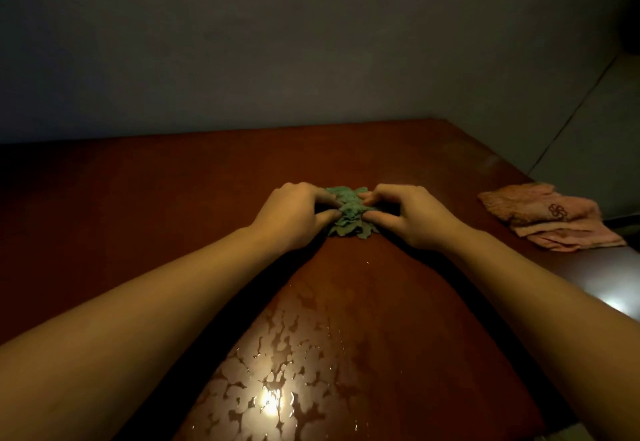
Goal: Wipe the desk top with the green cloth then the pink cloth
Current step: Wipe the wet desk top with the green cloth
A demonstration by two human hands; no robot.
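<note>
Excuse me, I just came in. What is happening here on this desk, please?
A person is wiping a brown desk. The left hand and the right hand both grip a bunched green cloth near the middle of the desk. Patches of water lie on the surface nearer the person, between the forearms. A folded pink cloth rests untouched at the right edge, so the pink step is not yet begun.
</note>
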